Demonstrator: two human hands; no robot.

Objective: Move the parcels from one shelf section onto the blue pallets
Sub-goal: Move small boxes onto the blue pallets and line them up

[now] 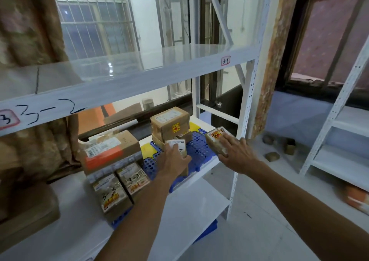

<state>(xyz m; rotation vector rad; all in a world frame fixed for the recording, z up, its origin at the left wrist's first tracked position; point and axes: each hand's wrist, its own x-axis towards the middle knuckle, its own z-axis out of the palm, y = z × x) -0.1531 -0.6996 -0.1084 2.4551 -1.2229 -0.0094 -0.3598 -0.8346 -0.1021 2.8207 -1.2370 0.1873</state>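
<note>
Left hand [176,157] grips front parcel [177,145] on pallet [199,147], hiding its lower half. Right hand [238,153] clasps end parcel [215,138]; label blurred, palm side hidden.

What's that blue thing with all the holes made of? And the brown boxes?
The blue pallet looks like hard moulded plastic: even bright colour and neat rows of round holes. The brown boxes look like matte cardboard, perhaps wrapped in clear tape, with paper labels stuck on.
</note>
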